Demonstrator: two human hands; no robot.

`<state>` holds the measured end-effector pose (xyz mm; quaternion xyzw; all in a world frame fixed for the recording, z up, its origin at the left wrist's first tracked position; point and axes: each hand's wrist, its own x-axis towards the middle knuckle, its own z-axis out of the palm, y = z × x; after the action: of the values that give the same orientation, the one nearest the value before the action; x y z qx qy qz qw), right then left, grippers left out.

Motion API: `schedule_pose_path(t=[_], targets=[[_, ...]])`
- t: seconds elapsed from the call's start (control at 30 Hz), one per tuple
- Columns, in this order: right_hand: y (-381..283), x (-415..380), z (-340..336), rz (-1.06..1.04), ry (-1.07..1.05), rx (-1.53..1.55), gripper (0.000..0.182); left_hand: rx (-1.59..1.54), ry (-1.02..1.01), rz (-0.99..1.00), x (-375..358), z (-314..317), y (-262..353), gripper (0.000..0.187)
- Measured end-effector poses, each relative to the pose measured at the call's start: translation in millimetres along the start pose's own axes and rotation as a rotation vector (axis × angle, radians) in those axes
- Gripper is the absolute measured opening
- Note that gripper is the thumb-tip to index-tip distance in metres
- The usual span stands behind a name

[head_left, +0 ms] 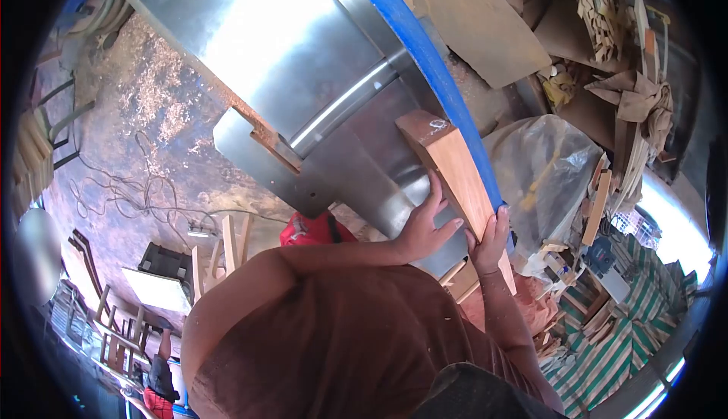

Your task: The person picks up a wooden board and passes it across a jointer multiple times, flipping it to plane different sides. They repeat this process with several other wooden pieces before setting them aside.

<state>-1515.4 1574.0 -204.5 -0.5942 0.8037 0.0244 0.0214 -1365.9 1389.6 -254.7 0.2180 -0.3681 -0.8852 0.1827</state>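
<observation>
Right of centre, the wooden board (455, 180) stands on edge against the steel bench (303, 62), its long axis running from about eleven o'clock, where the sawn end bears a scribbled mark, down to about five o'clock, where it passes behind my wrist. The far end points up toward eleven; one broad reddish face is turned to me.

My left hand (426, 229) lies at the board's nine o'clock side, palm on the steel, fingers spread and the fingertips touching the board's face rather than wrapped round it, so that grip is loose and open. My right hand (491, 238) sits at the board's lower end toward five o'clock, fingers curled over its outer edge, a closed grip on the wood.

Just beyond the board at three o'clock runs the blue rim (432, 62) of the bench, parallel to the board. Farther out at three o'clock is a clear plastic bag (542, 165), and at one o'clock a heap of wood offcuts (599, 9). At nine o'clock the sawdust-strewn floor (144, 108) carries a loose cable (121, 188).
</observation>
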Motion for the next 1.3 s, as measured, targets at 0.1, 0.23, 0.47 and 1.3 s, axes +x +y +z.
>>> schedule_pose_path(t=[0.1, 0.23, 0.47, 1.3], targets=[[-0.5, 0.0, -1.2, 0.002, -0.003, 0.007, 0.081, -0.013, 0.062, -0.006, 0.7, 7.0, -0.1, 0.106], [-0.6, -1.5, 0.5, -0.011, 0.01, 0.033, 0.08, 0.032, 0.139, 0.028, 2.5, 18.2, -13.5, 0.109], [-6.4, 0.8, -1.6, -0.055, 0.042, 0.066, 0.081, 0.007, 0.406, 0.133, 3.5, 44.0, -23.9, 0.112], [4.9, -36.3, -8.1, -0.175, 0.201, 0.111, 0.074, 0.208, 0.644, 0.426, 31.8, 20.0, -28.9, 0.1]])
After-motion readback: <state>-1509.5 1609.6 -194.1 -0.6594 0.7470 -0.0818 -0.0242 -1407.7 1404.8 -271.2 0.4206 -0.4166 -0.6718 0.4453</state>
